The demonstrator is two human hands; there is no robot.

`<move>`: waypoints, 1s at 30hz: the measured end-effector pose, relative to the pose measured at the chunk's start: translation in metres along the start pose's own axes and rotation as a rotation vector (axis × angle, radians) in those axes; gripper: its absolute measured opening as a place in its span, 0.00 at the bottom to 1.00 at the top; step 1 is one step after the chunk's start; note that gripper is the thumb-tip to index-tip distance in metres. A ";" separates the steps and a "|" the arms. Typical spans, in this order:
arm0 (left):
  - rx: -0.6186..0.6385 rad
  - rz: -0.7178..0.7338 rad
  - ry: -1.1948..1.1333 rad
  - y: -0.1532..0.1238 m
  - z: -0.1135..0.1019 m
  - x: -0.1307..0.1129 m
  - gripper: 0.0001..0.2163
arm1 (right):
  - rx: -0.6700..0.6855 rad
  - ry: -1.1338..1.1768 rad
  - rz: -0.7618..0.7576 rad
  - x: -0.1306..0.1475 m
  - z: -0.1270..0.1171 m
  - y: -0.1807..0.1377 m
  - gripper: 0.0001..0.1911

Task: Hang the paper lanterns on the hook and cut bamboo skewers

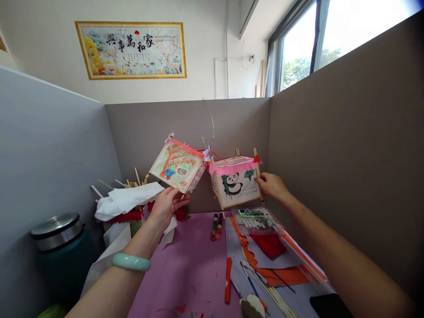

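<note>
Two square paper lanterns with wooden stick frames are held up above the table. My left hand (pixel 168 205) grips the lower corner of the tilted lantern with a red tree drawing (pixel 180 164), its fingers closed around the stick. My right hand (pixel 273 185) pinches the right edge of the lantern with a panda drawing (pixel 241 185), which has pink fringe along its top. The lanterns meet or overlap near the middle; I cannot tell whether they touch. A thin bent wire (pixel 213 121) rises above them.
On the purple table (pixel 185 265) lie paint pots (pixel 217 226), a clear box of pens (pixel 256 221), red cloth (pixel 268 245), orange paper, brushes and a black phone (pixel 331 305). At left stand a teal flask (pixel 62 256) and a pile of sticks and white paper (pixel 129 201). Grey partitions (pixel 347 132) enclose the table.
</note>
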State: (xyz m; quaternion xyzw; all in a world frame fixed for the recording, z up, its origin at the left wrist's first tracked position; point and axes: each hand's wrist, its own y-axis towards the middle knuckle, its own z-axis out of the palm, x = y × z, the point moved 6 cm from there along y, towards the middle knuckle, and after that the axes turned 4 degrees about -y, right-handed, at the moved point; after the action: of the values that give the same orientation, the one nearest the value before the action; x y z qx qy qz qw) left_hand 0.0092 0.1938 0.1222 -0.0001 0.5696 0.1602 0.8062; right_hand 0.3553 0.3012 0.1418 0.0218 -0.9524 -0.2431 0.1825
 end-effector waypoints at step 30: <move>-0.012 -0.083 0.111 -0.007 0.011 0.034 0.06 | 0.034 0.114 0.018 0.001 0.016 -0.011 0.15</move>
State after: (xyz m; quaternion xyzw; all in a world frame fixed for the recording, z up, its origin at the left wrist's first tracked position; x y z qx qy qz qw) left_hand 0.0317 0.1976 0.0932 -0.0373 0.6120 0.1296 0.7793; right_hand 0.3481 0.2992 0.1236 0.0300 -0.9446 -0.2234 0.2384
